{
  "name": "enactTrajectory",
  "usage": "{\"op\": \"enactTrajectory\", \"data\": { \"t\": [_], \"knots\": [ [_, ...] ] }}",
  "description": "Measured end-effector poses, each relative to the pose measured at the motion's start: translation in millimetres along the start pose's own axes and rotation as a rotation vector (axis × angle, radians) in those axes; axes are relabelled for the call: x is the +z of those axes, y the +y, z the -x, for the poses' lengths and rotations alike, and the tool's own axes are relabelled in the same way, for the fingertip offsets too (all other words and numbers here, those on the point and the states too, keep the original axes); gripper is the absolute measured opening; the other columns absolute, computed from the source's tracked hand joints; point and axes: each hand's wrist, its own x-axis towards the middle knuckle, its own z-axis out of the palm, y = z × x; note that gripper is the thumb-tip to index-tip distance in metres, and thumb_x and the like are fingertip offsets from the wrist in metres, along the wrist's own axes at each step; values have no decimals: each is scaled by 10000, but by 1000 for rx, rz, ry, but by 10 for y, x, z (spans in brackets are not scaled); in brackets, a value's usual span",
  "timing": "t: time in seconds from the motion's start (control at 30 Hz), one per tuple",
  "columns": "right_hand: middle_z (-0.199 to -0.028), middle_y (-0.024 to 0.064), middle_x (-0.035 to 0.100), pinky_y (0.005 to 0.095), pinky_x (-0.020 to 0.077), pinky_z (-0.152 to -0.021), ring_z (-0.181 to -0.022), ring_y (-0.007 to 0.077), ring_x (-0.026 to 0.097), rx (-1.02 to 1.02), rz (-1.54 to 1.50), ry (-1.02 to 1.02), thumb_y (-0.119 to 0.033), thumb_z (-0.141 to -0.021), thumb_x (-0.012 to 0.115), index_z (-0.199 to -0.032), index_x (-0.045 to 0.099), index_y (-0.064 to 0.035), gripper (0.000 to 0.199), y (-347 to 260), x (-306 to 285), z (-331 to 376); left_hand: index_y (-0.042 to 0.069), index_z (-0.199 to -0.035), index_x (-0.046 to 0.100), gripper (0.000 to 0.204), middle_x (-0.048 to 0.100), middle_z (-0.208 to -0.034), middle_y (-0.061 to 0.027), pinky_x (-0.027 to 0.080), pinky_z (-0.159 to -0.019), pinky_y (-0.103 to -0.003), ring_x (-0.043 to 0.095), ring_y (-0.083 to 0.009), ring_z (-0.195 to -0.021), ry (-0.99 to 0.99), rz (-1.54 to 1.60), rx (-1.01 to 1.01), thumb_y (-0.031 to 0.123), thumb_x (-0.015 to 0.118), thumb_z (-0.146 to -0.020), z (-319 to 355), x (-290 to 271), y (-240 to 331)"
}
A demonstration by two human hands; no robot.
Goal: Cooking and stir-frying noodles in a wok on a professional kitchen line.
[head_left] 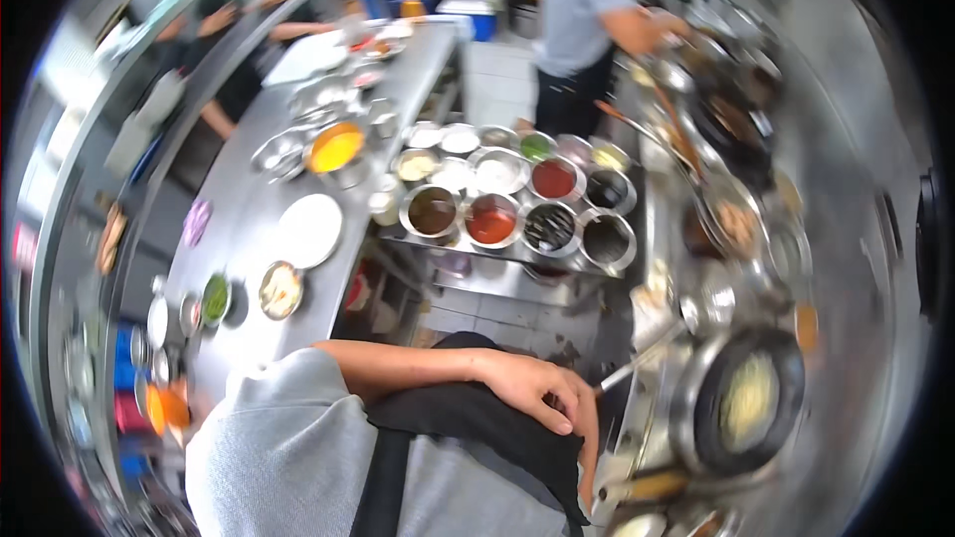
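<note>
My left hand (532, 390) lies palm down across my body, at the right side of my black apron (428, 418). Its thumb stands apart from the bent fingers, with a dark gap between, and I see nothing held in it. A narrow strip of skin runs down beside it; whether this is part of my right arm, I cannot tell. My right hand does not show. Just beyond the left fingers is the end of a metal ladle handle (642, 356), which reaches toward the stove. To the right, a dark wok (701, 408) holds pale yellow food (751, 403).
Several metal pots of sauces, including red sauce (491, 223), fill a stand ahead. A steel counter (249, 283) on the left bears a white plate (310, 230) and a bowl of food (282, 290). A co-worker (577, 30) stands at the far stove. A tiled floor (492, 318) lies between.
</note>
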Motion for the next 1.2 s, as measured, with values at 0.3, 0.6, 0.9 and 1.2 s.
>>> {"op": "enactTrajectory", "data": {
  "t": [0.3, 0.6, 0.9, 1.2],
  "knots": [
    [-883, 9, 645, 180, 455, -728, -818, 65, 588, 18, 170, -568, -43, -917, 612, -1127, 627, -2, 214, -30, 922, -924, 39, -1095, 647, 291, 637, -1044, -125, 504, -825, -328, 639, -215, -938, 863, -120, -189, 270, 635, -918, 1929, -184, 244],
    [-779, 4, 621, 184, 456, -644, -698, 50, 575, 109, 149, -818, -18, -935, 561, -1180, 580, -17, 245, -445, 1828, -1443, 57, -1094, 647, 334, 646, -1096, -124, 471, -917, -380, 605, -280, -1030, 1932, -1303, -761, 192, 717, -797, 5146, -345, 895],
    [-738, -9, 602, 173, 411, -548, -611, 34, 519, 151, 207, -842, -62, -891, 608, -1133, 613, -14, 248, -982, 2405, -1716, 175, -1252, 527, 466, 621, -1130, -181, 465, -867, -479, 578, -394, -1048, 1882, -1218, -1471, 217, 633, -801, 7514, 385, 1164],
    [-1352, 116, 463, 329, 411, -994, -1190, 198, 496, -323, -178, -806, -133, -943, 587, -1472, 281, -28, 621, -1638, 3260, -1689, 21, -1421, 316, 740, 547, -1210, -160, 466, -943, -381, 562, -258, -1106, 1847, -497, -525, 218, 717, -831, 4267, -264, 799]
  ]
}}
